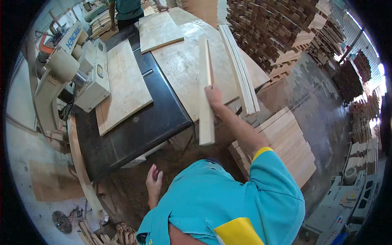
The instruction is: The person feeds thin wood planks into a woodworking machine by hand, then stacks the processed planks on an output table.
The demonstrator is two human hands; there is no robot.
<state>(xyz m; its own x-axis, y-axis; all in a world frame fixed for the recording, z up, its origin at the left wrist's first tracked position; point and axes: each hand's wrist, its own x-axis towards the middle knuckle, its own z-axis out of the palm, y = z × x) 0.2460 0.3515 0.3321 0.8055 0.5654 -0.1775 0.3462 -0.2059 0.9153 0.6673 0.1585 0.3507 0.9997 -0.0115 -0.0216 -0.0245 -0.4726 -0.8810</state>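
My right hand (213, 97) is closed round the middle of a long pale wooden plank (206, 118), which is slightly blurred and held up over the table's near edge. Low at the left, my left hand (154, 182) hangs near the machine table's front edge. Its thumb and fingers are apart, with nothing in them. Several narrow wooden strips (239, 69) lie side by side to the right of the held plank, on a wide plywood sheet (179, 61).
A machine with a feeder unit (92, 75) stands left, over a black metal table (151, 114) bearing a wide board (124, 85). Another board (159, 32) lies farther back, near a co-worker (130, 10). Stacked planks (281, 143) are at right, with timber piles (273, 28) behind.
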